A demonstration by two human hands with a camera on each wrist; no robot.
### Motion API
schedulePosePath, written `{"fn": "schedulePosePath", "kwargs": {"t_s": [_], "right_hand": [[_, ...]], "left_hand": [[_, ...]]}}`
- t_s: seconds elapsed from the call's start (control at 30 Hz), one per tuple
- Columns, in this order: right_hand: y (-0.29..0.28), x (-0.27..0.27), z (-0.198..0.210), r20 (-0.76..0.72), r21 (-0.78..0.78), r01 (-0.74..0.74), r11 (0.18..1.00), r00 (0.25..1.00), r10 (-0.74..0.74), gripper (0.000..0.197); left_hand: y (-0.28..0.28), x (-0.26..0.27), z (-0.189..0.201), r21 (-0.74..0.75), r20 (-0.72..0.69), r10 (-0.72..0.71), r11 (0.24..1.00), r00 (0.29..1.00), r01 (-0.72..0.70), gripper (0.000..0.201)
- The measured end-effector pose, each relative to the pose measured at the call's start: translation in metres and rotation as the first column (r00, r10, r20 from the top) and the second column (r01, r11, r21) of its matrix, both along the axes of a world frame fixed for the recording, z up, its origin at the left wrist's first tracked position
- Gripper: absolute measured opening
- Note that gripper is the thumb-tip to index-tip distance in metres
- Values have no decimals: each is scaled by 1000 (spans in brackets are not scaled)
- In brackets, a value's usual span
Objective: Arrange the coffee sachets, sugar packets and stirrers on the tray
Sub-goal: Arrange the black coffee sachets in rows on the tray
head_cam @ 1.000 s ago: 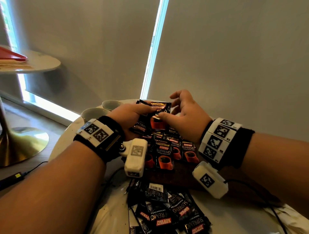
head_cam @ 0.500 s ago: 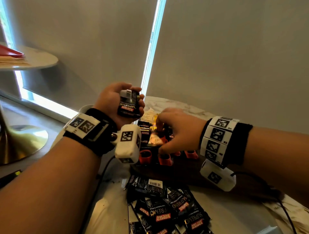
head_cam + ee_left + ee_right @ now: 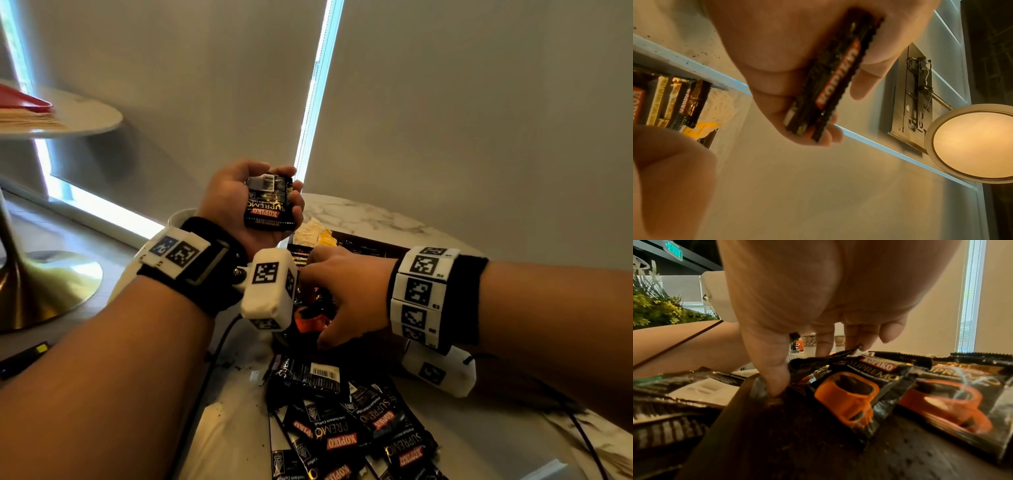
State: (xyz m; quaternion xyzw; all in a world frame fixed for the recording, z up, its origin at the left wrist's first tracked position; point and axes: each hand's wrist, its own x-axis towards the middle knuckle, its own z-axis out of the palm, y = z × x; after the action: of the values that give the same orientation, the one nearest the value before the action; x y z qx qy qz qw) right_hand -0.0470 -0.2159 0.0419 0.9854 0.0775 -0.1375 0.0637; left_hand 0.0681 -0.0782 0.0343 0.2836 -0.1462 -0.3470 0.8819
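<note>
Head cam sits high, looks fwd and down over both forearms at a round marble tabletop (image 3: 359, 214) by a blind-covered window. Left wrist cam sits close under the left hand (image 3: 789, 53), tipped up twd wall and a ceiling lamp (image 3: 972, 144). Right wrist cam sits v. low, just above the tray (image 3: 818, 451), looking along the right hand (image 3: 818, 293) twd the window. All three share the coffee sachets on the tray (image 3: 851, 392).
</note>
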Motion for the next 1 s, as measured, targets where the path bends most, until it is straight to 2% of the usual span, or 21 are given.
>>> {"fn": "schedulePosePath", "kwargs": {"t_s": [0.33, 0.5, 0.67, 0.8, 0.93, 1.0], "right_hand": [[2, -2, -4, 19, 16, -38, 999, 999, 37, 60], [-4, -5, 4, 28, 109, 28, 994, 999, -31, 51], [-19, -8, 16, 258, 326, 63, 943, 954, -152, 34], [-32, -10, 20, 403, 493, 57, 868, 869, -286, 49], [-35, -15, 21, 495, 534, -51, 844, 828, -263, 59], [-34, -16, 20, 510, 517, -96, 851, 833, -216, 56]], "left_hand": [[-1, -1, -1, -1, -14, 7, 1000, 1000, -7, 34], [0, -2, -2, 9, 0, 5, 1000, 1000, -5, 37], [-4, -2, -6, 75, 39, 8, 997, 999, -11, 46], [-7, -2, -8, 178, 119, -27, 984, 993, 5, 46], [-10, -2, -9, 305, 194, -53, 952, 980, -9, 39], [-13, -2, -11, 334, 219, -74, 942, 973, -3, 38]]}}
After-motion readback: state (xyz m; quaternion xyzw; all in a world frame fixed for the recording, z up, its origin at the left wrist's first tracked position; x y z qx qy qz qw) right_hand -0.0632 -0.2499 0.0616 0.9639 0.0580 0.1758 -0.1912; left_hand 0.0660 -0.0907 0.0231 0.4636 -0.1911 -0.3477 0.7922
